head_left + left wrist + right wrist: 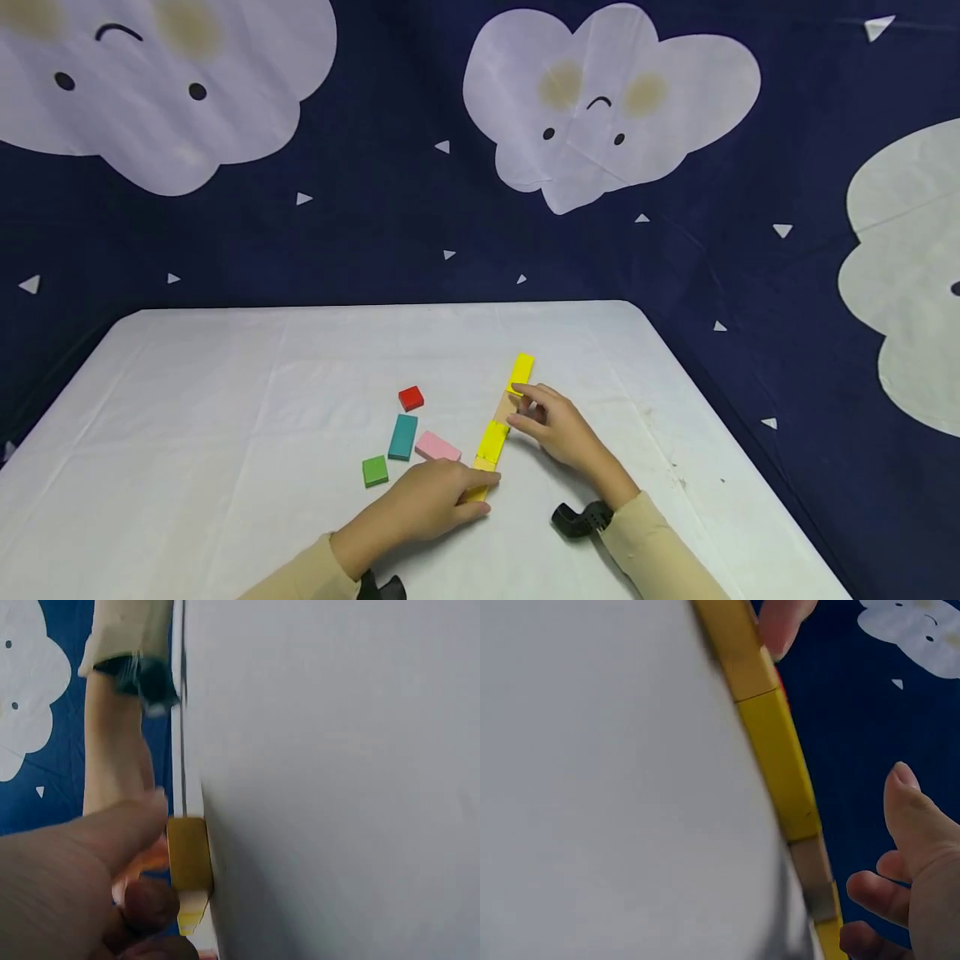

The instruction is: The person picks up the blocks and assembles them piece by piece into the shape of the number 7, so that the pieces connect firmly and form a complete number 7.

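Observation:
A line of yellow and pale wooden blocks (492, 442) runs away from me on the white table. At its near end, my left hand (435, 500) reaches across an orange-yellow block (189, 855), index finger extended over it and thumb beside it; the other fingers are partly hidden. Farther along, my right hand (558, 425) is beside the line's right side, thumb and index finger spread near a pale block (506, 407). In the right wrist view, its curved fingers hold nothing. The far yellow block (522, 371) lies just beyond its index fingertip.
Left of the line lie a pink block (438, 446), a teal block (402, 437), a small red block (411, 398) and a small green block (375, 471). The white table (225, 400) ends at a dark blue cloth with clouds (390, 233).

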`<state>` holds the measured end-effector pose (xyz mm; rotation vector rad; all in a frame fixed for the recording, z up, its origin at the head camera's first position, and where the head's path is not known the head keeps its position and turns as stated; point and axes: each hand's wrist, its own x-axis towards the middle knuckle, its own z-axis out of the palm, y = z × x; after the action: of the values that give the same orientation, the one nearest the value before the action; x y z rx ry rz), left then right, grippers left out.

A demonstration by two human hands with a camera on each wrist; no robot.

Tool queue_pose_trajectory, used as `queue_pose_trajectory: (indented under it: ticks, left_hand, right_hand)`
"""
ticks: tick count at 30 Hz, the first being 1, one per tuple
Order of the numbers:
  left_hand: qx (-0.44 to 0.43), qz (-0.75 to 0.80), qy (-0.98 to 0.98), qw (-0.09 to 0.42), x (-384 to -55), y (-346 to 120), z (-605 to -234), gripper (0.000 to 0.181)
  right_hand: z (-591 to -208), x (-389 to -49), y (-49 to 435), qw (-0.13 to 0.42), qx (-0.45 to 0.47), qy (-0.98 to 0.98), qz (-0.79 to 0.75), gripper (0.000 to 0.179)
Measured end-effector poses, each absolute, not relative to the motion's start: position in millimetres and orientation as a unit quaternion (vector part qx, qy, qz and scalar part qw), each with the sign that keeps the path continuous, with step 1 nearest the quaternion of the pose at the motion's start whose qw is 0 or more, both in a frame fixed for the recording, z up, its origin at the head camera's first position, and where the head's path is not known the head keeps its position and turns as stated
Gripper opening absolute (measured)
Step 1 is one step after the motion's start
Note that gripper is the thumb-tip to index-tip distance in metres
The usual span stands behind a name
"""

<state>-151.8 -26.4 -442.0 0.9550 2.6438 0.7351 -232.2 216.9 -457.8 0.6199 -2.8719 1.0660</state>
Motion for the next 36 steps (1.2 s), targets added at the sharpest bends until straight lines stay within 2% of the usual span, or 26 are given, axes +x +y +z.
queue_pose_trajectory:
  ticks: [9, 19, 36]
  left_hand:
    - [0.323, 0.253, 0.907, 0.094, -144.5, -27.1, -448.2, 0.038]
    - [0.325, 0.262, 0.904, 0.089, -138.2, -28.7, -452.9, 0.04]
    - [0.311, 0.262, 0.909, 0.089, -136.7, -30.0, -457.9, 0.04]
  right_hand:
    - [-436.4, -253.7, 194.9, -0.023, 0.26, -0.908, 0.329, 0.057]
    - [-413.9, -283.6, 163.3, -0.093, 0.287, -0.909, 0.289, 0.056]
    - [-415.9, -317.2, 112.0, -0.152, 0.306, -0.91, 0.233, 0.055]
